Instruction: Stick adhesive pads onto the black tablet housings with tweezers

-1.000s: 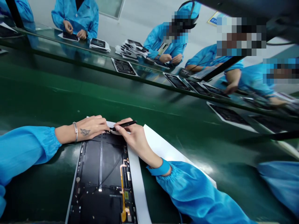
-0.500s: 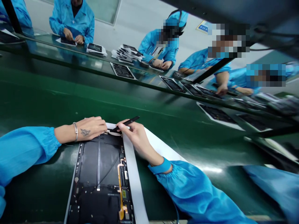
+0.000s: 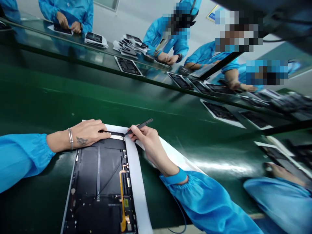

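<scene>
A tablet housing [image 3: 98, 175] lies on a sheet [image 3: 137, 191] on the belt [image 3: 156, 97]. The left hand [image 3: 85, 135] rests on its far edge; the right hand [image 3: 151, 146] with tweezers [image 3: 141, 125] is just beside it. Beyond the belt, a stack of panels [image 3: 130, 44] lies between 2 co-workers [image 3: 85, 16] [image 3: 156, 39].

Left hand [image 3: 86, 134] flat, right hand [image 3: 149, 145] pinching

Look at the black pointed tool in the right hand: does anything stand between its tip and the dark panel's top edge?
Nothing visible does. The tip of the black pointed tool, held in the right hand, already reaches the top right corner of the dark panel. The left hand rests farther left along that edge, not between them.
</scene>
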### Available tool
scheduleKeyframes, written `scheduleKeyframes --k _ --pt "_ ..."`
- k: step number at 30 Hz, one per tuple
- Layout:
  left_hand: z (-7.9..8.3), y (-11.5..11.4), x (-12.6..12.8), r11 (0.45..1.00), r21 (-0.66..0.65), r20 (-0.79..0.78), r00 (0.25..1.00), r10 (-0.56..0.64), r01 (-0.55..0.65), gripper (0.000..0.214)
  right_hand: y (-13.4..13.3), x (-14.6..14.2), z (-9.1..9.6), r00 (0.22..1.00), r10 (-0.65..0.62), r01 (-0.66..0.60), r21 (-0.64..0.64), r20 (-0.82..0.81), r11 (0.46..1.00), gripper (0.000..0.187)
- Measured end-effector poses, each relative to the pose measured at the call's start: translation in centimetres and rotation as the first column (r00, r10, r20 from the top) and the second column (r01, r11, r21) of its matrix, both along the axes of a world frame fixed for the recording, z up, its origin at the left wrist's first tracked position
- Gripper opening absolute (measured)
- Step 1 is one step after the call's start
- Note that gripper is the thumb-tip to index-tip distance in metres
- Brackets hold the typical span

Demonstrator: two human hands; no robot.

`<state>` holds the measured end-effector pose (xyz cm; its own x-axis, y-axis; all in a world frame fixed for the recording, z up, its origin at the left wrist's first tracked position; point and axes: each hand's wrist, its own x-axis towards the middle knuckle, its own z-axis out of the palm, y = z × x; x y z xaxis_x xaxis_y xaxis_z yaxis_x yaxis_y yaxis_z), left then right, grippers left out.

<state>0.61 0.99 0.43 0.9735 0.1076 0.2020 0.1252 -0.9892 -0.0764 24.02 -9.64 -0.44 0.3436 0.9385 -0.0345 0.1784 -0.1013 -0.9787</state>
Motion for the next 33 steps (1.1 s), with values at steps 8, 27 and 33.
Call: scheduleKeyframes --k 8,27,33 --pt "0.1 -0.1 -0.1 0.998 0.056 -0.035 0.999 0.002 -0.001 0.024 -0.1 -0.2 -0.1 1.0 0.011 -0.011 0.05 0.002 0.999 0.045" --pt "2.0 -0.3 1.5 0.992 0.124 -0.29 0.956 0.044 -0.008 0.041 0.6 0.5 0.2 0.993 -0.086 0.068 0.211 0.079 0.975 0.042" --pt "2.3 -1.6 3.9 0.985 0.167 -0.338 0.935 0.106 -0.052 0.053 1.2 -0.6 1.8 0.982 0.02 -0.071 0.272 0.186 0.96 0.038"
